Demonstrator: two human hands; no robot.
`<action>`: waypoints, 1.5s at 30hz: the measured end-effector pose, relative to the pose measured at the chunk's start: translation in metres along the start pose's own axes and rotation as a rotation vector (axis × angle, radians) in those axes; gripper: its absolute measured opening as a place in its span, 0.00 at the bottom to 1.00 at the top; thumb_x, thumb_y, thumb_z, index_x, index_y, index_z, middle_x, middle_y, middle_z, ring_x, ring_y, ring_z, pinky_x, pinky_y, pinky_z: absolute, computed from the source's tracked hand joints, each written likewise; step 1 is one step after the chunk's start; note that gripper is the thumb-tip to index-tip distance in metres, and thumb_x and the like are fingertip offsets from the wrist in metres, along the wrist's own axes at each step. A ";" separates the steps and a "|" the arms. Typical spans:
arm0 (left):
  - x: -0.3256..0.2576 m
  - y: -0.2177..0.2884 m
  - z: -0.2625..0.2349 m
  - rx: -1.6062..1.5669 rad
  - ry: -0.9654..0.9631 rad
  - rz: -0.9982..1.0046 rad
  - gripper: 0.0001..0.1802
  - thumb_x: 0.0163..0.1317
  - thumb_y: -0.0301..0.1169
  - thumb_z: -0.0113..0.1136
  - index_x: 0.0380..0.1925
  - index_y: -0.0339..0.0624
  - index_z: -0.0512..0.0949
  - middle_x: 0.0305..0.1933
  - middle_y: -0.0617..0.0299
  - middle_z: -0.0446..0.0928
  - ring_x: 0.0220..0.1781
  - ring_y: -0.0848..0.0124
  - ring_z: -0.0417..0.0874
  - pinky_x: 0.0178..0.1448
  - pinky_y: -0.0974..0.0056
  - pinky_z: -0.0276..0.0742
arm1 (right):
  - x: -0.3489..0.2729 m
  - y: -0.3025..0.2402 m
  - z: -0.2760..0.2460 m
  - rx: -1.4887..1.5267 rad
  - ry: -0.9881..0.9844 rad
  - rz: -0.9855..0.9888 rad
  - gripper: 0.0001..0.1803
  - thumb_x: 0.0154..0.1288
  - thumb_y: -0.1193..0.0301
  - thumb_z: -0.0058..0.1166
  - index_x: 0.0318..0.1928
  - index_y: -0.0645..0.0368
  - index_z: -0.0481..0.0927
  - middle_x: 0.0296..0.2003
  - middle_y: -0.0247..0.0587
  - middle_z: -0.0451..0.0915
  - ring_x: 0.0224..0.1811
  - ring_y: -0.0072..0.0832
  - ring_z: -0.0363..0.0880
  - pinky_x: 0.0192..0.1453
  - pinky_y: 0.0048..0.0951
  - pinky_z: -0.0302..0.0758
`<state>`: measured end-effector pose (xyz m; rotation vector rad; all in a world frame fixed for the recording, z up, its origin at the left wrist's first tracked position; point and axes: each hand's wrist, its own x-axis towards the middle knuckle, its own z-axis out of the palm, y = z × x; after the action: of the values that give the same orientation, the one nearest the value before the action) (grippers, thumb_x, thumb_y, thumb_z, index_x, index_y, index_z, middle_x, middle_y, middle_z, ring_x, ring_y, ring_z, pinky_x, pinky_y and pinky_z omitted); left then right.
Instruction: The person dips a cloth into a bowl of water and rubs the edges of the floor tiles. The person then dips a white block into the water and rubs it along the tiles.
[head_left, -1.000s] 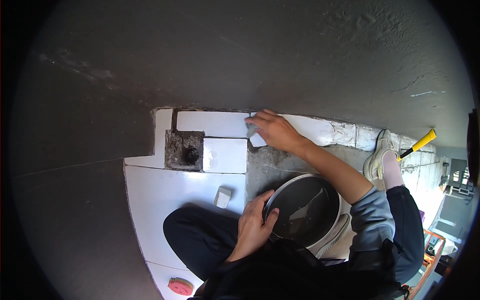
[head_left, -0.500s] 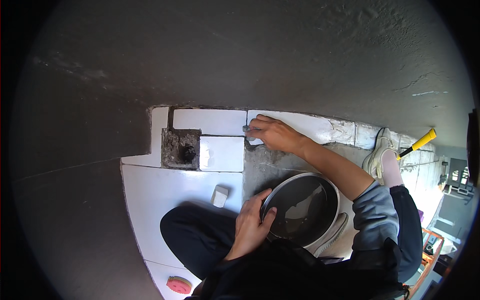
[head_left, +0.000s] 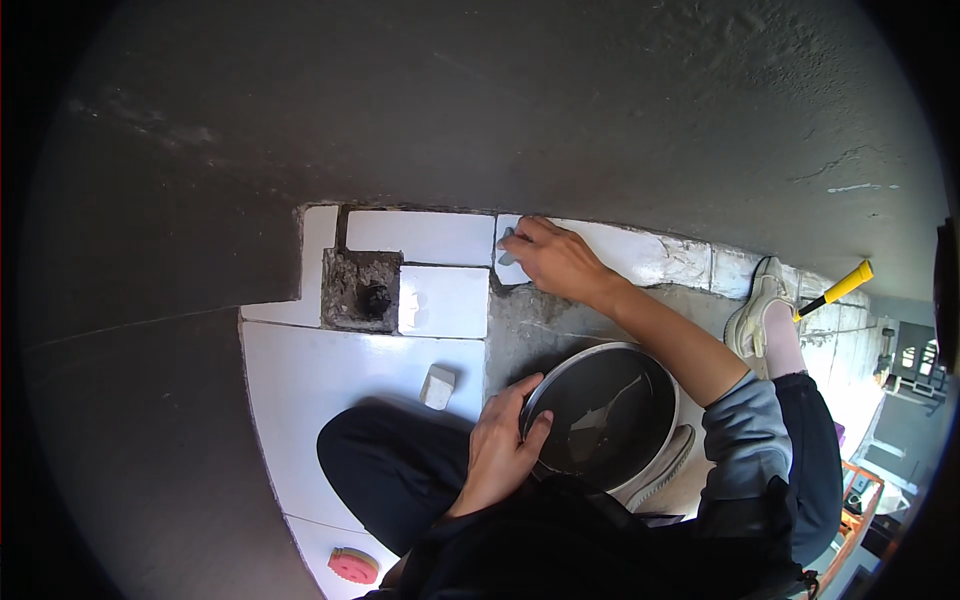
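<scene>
My right hand (head_left: 562,264) reaches out to the row of white tiles along the wall. Its fingers pinch a small grey-blue piece (head_left: 506,247) against the end of a tile (head_left: 610,245), beside a joint; what the piece is I cannot make out. My left hand (head_left: 500,447) grips the near-left rim of a round bowl (head_left: 606,347), thumb inside and fingers outside. The bowl tilts in front of me and holds dark grey, wet-looking stuff with a shiny patch. Left of the joint lie a long white tile (head_left: 425,236) and a squarer one (head_left: 443,302).
A square hole (head_left: 340,285) with a drain opening breaks the tiles at left. A white block (head_left: 437,387) and a pink sponge (head_left: 354,566) lie on the large tiles. A yellow-handled tool (head_left: 848,284) leans beside my shoe (head_left: 757,315). A dark wall (head_left: 450,110) rises ahead.
My right hand has moved slightly up with the grey-blue piece, from the joint's lower part onto the tile right of it. My left hand stays on the bowl.
</scene>
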<state>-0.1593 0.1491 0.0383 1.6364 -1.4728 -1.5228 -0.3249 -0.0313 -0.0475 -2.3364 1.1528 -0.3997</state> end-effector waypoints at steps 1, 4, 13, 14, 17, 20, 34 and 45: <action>0.000 -0.002 0.001 0.013 0.011 0.030 0.23 0.63 0.33 0.60 0.57 0.41 0.73 0.53 0.49 0.77 0.56 0.51 0.76 0.58 0.56 0.72 | 0.000 -0.002 0.002 -0.086 -0.061 -0.018 0.14 0.54 0.81 0.54 0.42 0.57 0.83 0.43 0.44 0.75 0.49 0.38 0.76 0.51 0.37 0.79; 0.000 -0.004 0.001 0.027 0.022 0.063 0.23 0.63 0.32 0.60 0.57 0.41 0.73 0.51 0.48 0.77 0.55 0.50 0.76 0.58 0.54 0.72 | 0.000 -0.005 0.002 -0.159 -0.148 -0.052 0.13 0.54 0.81 0.53 0.41 0.59 0.83 0.43 0.46 0.74 0.51 0.39 0.75 0.51 0.38 0.79; 0.000 0.001 -0.001 0.007 -0.006 0.011 0.23 0.62 0.32 0.60 0.57 0.40 0.73 0.54 0.49 0.77 0.57 0.51 0.76 0.60 0.57 0.71 | 0.000 -0.002 0.005 -0.115 -0.196 -0.100 0.14 0.52 0.82 0.55 0.41 0.59 0.83 0.43 0.41 0.73 0.49 0.37 0.76 0.51 0.35 0.78; 0.001 0.001 -0.001 0.007 -0.005 0.015 0.22 0.62 0.32 0.60 0.57 0.40 0.73 0.54 0.49 0.77 0.57 0.51 0.76 0.60 0.57 0.71 | 0.001 -0.001 0.004 -0.084 -0.229 -0.087 0.16 0.51 0.83 0.56 0.42 0.59 0.83 0.43 0.41 0.73 0.50 0.37 0.76 0.52 0.34 0.78; 0.001 0.001 0.000 0.014 -0.002 0.022 0.22 0.62 0.32 0.60 0.57 0.40 0.73 0.54 0.49 0.77 0.57 0.51 0.76 0.60 0.56 0.71 | 0.001 0.002 0.001 -0.045 -0.256 -0.111 0.20 0.50 0.84 0.56 0.45 0.57 0.84 0.44 0.40 0.74 0.51 0.37 0.76 0.53 0.35 0.77; 0.001 0.001 0.000 0.010 -0.001 0.017 0.22 0.62 0.32 0.60 0.57 0.40 0.73 0.54 0.49 0.77 0.58 0.51 0.76 0.60 0.56 0.71 | 0.003 0.003 -0.004 -0.040 -0.316 -0.117 0.22 0.50 0.85 0.55 0.46 0.53 0.85 0.45 0.38 0.74 0.52 0.36 0.75 0.53 0.35 0.76; 0.001 0.000 0.001 0.028 0.000 -0.004 0.22 0.63 0.33 0.60 0.56 0.40 0.74 0.53 0.50 0.77 0.57 0.51 0.76 0.60 0.57 0.70 | 0.000 0.019 -0.007 0.049 -0.339 -0.168 0.22 0.46 0.87 0.55 0.39 0.49 0.88 0.42 0.33 0.75 0.50 0.32 0.74 0.58 0.32 0.71; 0.001 -0.001 0.001 0.031 0.008 0.025 0.22 0.62 0.33 0.61 0.56 0.41 0.74 0.52 0.50 0.78 0.56 0.52 0.77 0.57 0.57 0.72 | -0.019 0.033 -0.023 -0.046 -0.335 -0.117 0.19 0.48 0.85 0.56 0.37 0.47 0.88 0.43 0.31 0.75 0.51 0.32 0.73 0.58 0.33 0.71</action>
<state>-0.1599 0.1490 0.0369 1.6338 -1.5144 -1.4859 -0.3683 -0.0398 -0.0470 -2.4008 0.8767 -0.0167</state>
